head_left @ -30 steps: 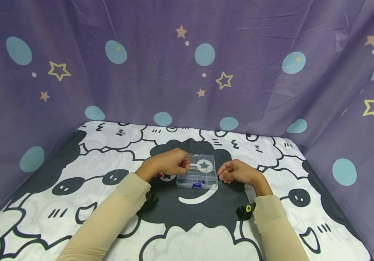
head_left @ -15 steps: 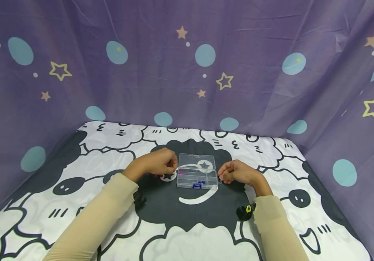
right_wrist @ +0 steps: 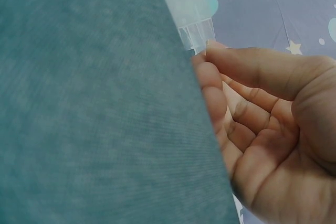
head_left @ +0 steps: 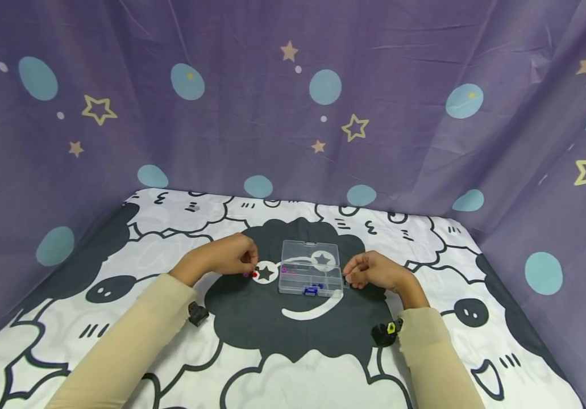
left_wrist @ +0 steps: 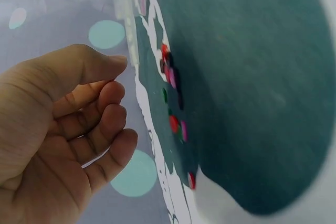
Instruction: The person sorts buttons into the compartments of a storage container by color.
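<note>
A clear plastic compartment box (head_left: 303, 279) lies with its lid (head_left: 298, 250) folded back. Small pink pieces (head_left: 285, 270) sit in a left compartment, and blue ones (head_left: 318, 286) near the front. My left hand (head_left: 231, 254) hovers left of the box, fingers loosely bent, with nothing visible between thumb and fingertips. Beneath it, several small button-like discs in red (left_wrist: 174, 124), purple (left_wrist: 172, 77) and green (left_wrist: 164, 95) are scattered on the cloth. My right hand (head_left: 374, 269) pinches the box's right edge between thumb and forefinger; its fingertips partly cover that corner.
A white cloth (head_left: 282, 386) with a large dark patch and cartoon sheep covers the table. Purple curtains (head_left: 252, 136) with stars and dots hang behind and at both sides. Black cameras (head_left: 198, 313) sit at both wrists.
My left hand has moved left from over the box to the loose discs, uncovering the pink pieces in the compartment. My right hand has stayed at the box's edge.
</note>
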### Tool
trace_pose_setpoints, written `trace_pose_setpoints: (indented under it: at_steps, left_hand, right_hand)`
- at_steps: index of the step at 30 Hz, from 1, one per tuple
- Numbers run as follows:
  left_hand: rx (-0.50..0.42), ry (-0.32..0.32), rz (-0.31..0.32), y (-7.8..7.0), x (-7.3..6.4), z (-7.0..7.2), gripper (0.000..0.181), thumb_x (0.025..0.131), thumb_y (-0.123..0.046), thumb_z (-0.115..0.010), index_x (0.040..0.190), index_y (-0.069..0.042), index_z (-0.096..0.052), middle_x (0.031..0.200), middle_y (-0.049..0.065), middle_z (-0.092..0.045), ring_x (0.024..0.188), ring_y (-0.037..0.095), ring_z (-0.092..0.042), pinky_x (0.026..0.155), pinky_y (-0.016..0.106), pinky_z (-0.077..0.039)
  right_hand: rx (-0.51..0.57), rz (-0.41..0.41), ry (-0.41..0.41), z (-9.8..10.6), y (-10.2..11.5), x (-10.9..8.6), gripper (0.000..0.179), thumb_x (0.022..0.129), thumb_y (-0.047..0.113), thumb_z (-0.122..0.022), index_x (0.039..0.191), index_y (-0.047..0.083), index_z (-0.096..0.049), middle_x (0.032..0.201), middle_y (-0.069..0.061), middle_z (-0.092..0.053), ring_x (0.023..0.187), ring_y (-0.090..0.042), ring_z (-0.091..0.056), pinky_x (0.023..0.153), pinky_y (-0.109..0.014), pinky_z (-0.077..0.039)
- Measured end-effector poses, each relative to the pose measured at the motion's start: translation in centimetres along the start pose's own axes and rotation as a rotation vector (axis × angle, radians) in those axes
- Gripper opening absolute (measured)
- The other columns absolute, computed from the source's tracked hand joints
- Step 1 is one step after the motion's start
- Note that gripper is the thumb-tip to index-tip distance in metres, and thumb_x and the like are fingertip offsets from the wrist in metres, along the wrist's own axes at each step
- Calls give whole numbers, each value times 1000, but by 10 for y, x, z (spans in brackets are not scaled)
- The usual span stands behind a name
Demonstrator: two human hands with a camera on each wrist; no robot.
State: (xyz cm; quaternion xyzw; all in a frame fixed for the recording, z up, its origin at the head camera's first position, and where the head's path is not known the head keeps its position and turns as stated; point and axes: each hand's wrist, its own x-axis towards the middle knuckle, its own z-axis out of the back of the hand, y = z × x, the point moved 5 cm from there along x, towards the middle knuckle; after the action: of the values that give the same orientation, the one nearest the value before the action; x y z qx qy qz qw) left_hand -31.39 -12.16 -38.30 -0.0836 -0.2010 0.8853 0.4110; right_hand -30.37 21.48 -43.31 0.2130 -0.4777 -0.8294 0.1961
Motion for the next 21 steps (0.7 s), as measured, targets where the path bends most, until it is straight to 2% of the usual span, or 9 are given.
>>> trace_pose_setpoints:
  at_steps: [6,14,21]
  left_hand:
    - [12,2,-16,7,-7,0,15,86,-2,-72,76,-14,-71,70,-10,-61,64,4,-53,62,25,-47]
    - [-11,43,51,16,-9,-6,17,87,-9,-79,73,-16,-70,67,-10,-60,60,5,-51,58,24,-45]
    - [-13,59,60,18,-10,-10,18,87,-10,-79,73,-16,-70,65,-10,-60,57,5,-51,56,25,-45]
  right_hand:
    - [2,-2,-3,0,0,-1,16,95,0,-65,109,-8,-68,91,-10,-72,77,-20,-66,71,-34,-57]
    - [4,-4,-2,0,-1,-1,16,95,1,-66,109,-8,-69,90,-9,-72,76,-20,-66,71,-33,-57]
    - [2,-3,0,0,-1,0,16,95,1,-66,109,-8,-68,91,-11,-72,77,-20,-67,71,-34,-57]
